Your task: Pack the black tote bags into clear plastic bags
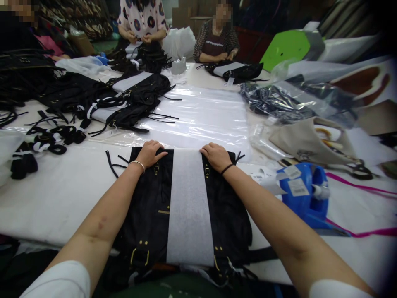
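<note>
A black bag [145, 215] with gold buckles and rings lies flat before me on the table. Down its middle runs a strip of white padding sheet [190, 207]. My left hand [151, 155] holds the bag's far edge left of the strip, fingers curled over it and thumb pointing inward. On the other side of the strip, my right hand [217, 156] grips the same edge, its fingertips touching the strip's corner. Just beyond the bag, clear plastic bags [204, 116] lie in a flat stack.
Black bags [139, 89] with white strips pile up at the left, near bundled black straps [56, 134]. A blue tape dispenser [302, 190] and a beige bag [307, 138] are at the right. Two people [141, 25] work across the table [62, 186].
</note>
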`<state>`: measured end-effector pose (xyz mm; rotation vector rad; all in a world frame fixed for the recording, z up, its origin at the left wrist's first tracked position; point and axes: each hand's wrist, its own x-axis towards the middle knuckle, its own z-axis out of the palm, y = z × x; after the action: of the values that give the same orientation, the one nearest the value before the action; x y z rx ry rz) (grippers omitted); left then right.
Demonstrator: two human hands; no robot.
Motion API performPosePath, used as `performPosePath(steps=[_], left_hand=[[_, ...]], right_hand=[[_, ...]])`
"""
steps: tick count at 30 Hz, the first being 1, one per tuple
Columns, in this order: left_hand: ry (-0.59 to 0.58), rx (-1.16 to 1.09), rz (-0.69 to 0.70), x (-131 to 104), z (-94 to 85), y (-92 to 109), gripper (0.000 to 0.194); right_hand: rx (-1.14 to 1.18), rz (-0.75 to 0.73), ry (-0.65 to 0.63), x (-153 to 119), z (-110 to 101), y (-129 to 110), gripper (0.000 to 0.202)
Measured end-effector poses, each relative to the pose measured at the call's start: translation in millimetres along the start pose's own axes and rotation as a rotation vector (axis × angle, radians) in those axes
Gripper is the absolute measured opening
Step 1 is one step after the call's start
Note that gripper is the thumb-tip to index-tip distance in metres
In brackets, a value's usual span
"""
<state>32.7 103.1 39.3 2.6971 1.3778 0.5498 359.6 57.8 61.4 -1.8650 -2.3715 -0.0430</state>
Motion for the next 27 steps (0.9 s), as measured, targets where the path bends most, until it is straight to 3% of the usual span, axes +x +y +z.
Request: performPosePath(steps=[5, 8, 12, 16, 21, 27], left_hand=[[0.036, -0.061, 0.019, -1, -2.7, 7, 0.040], [0.021, -0.089, -0.048, -1, -3.3, 8, 0.045], [-0.193, -0.116, -0.201, 9, -1.2, 9, 0.051], [-0.415, -0.028, -0.288, 26, 0.1, 12, 0.052], [-0.412, 0.099, -0.343, 21, 3.6, 25, 0.047], [-0.142, 0.213, -0.260, 2, 13.6, 35, 0.035]], right_hand=[[-0.002, 0.128, -0.050, 1, 6, 2, 0.050], [0.019, 0.172, -0.124, 8, 6, 11, 0.057], [0.121, 0.104, -0.309, 22, 10, 20, 0.064], [0.137, 0.188, -0.409, 30, 13, 19, 0.065], [0.110, 0.253, -0.304, 17, 15, 9, 0.051], [0.052, 0.210, 0.084, 4, 34, 3, 0.046]])
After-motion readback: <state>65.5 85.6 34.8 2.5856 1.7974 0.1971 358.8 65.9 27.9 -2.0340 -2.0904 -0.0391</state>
